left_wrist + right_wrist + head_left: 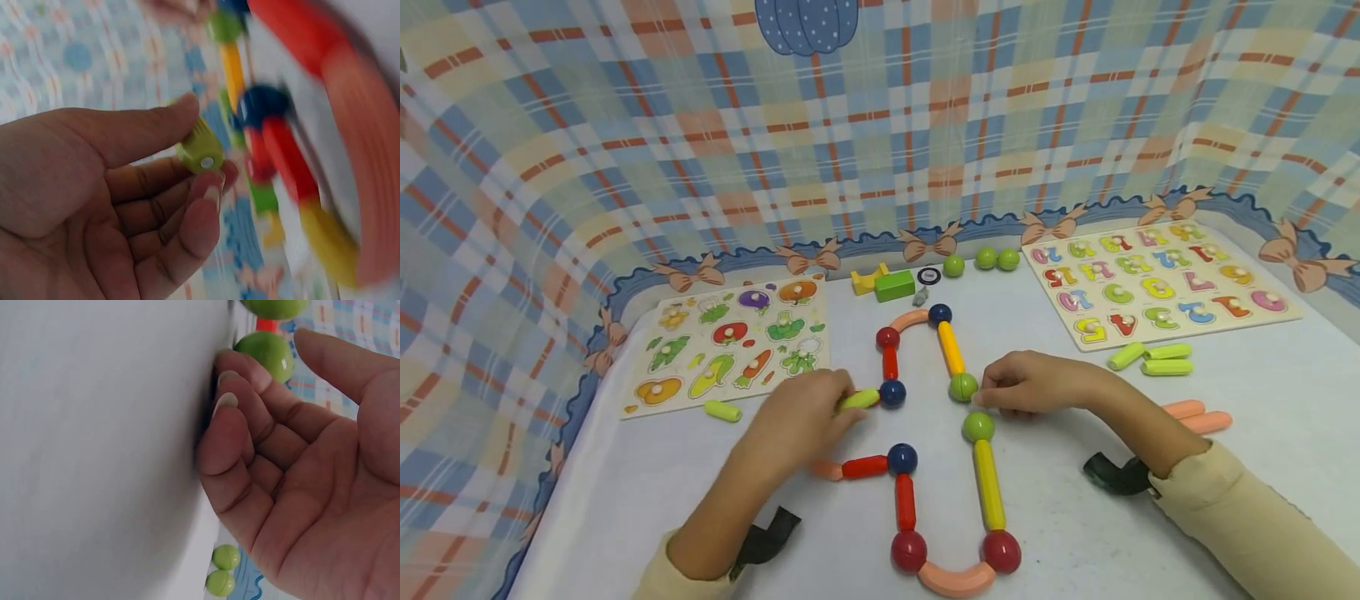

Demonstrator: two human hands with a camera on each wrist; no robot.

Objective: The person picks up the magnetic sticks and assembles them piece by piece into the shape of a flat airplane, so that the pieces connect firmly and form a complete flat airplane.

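Rod [859, 400], light green, short and faceted, with a small metallic disc in its end face, is located in our left hand [801, 417], beside the upper blue ball [892, 393]. We pinch it between thumb and fingertips; the other fingers are partly bent. Our right hand [1030, 382] has its fingers loosely bent, the thumb apart, and no part in its grasp. Its fingertips are close beside the glossy, seamed green ball [963, 387]; we cannot confirm contact. Nearby we observe straight red rods [890, 363], a straight yellow rod [952, 348] and a smooth, curved pink piece [957, 579], joined to balls end to end.

The working surface is a white cloth [1060, 517]. A flat vegetable peg board [697, 335] lies at left, a flat number peg board [1288, 313] at right. Plaid fabric [880, 150] with a scalloped blue border rises behind and along the sides.

In the head view, the rod's long axis slopes slightly upward to the right, toward the blue ball; we cannot tell whether they touch. In the left wrist view, the disc end faces the camera.
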